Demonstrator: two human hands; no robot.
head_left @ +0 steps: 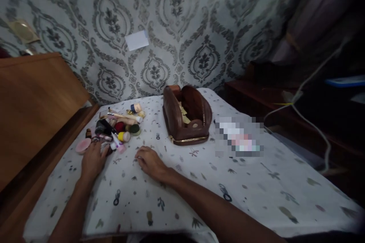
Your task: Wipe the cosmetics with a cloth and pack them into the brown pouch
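At the near edge of a pile of cosmetics my left hand [93, 159] lies palm down, fingers stretched and thumb apart, touching or just beside small items. A pink round compact [83, 145] is left of its fingertips. The pile includes a yellow-banded bottle [124, 136], a dark green-lidded jar [135, 130], a pink-capped tube [121, 147] and a pale brush [121, 116]. My right hand [152, 162] rests on the cloth right of the pile, fingers loosely bent and apart, nothing seen in it. Beyond it stands a brown leather bag [186, 133], unzipped, with yellowish pieces inside.
A patterned white cloth [182, 205] covers the table. Right of the bag lies a pixelated patch [239, 136]. A wooden panel [37, 98] borders the left side. Patterned wallpaper [176, 26] rises behind, and a white cable [310, 117] hangs at the right.
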